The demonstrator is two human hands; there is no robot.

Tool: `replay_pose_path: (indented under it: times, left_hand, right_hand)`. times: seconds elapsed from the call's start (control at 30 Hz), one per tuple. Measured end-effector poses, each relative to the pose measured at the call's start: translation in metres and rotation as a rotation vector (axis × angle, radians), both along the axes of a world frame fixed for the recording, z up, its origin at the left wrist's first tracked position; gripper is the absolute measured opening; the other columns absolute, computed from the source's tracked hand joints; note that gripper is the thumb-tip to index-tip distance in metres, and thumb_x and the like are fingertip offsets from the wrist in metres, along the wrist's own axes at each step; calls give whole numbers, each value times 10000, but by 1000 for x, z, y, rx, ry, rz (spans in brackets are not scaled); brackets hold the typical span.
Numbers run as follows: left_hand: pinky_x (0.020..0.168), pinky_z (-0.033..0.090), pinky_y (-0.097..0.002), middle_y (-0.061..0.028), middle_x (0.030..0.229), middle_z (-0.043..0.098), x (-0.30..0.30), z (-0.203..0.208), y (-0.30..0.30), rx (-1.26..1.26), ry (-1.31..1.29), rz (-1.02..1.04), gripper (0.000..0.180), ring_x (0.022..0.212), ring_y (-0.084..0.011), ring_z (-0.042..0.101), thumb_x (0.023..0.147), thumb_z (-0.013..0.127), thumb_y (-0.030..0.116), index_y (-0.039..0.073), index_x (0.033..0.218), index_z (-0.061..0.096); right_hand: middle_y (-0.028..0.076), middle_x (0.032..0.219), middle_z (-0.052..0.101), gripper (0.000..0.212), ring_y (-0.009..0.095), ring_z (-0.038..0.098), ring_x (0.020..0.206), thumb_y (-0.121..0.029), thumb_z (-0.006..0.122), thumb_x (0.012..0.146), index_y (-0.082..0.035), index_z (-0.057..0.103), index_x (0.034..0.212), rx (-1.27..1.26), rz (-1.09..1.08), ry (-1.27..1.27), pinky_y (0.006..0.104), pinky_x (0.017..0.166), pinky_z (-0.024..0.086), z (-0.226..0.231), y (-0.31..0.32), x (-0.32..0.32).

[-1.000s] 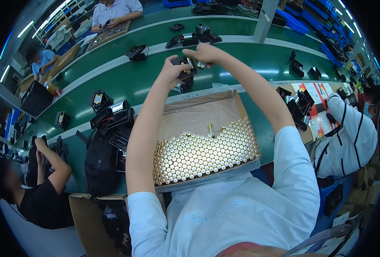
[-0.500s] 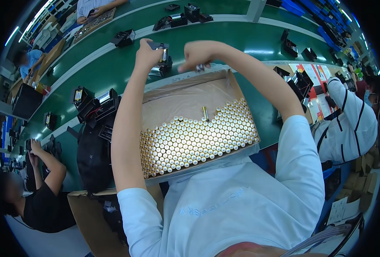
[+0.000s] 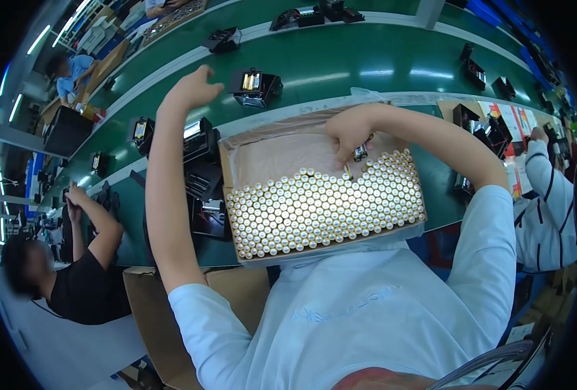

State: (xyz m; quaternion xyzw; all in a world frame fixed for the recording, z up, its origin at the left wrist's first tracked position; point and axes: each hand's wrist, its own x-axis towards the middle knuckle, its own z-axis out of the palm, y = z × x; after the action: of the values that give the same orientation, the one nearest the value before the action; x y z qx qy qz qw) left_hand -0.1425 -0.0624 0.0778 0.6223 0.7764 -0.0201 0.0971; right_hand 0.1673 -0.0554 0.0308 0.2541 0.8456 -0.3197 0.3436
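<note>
A shallow cardboard box [image 3: 225, 162] in front of me holds many batteries [image 3: 327, 208] standing on end in tight rows, with brown lining bare at its far side. My right hand [image 3: 353, 130] is over the box, its fingers closed around a few batteries [image 3: 361, 151]. Its fingertips reach a loose, tilted battery [image 3: 348, 171] at the edge of the rows. My left hand [image 3: 196, 89] is raised beyond the box's far left corner, fingers apart and holding nothing. Just right of it, a black device [image 3: 257, 88] lies on the green bench, batteries showing in its raised compartment.
More black devices [image 3: 199, 138] crowd the box's left side, and others [image 3: 480, 127] lie to the right. Several stand along the far belt [image 3: 222, 40]. Co-workers sit at left [image 3: 80, 279] and right [image 3: 542, 201]. An open carton [image 3: 148, 312] is below my left arm.
My left hand has let go of the black device and drawn away to its left. My right hand has come back from the device to the loose battery in the box. The view has shifted.
</note>
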Motion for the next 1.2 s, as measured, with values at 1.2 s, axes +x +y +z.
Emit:
replay_pose_path:
  times: [1.2]
  left_hand:
    - [855, 500, -399, -180, 1133, 637, -54, 35, -139, -271, 89, 110, 516, 962, -304, 635, 911, 586, 364, 90, 1341, 508]
  right_hand:
    - [13, 597, 563, 115, 97, 429, 431, -130, 704, 818, -25, 677, 781, -205, -411, 566, 234, 360, 387, 9, 24, -5]
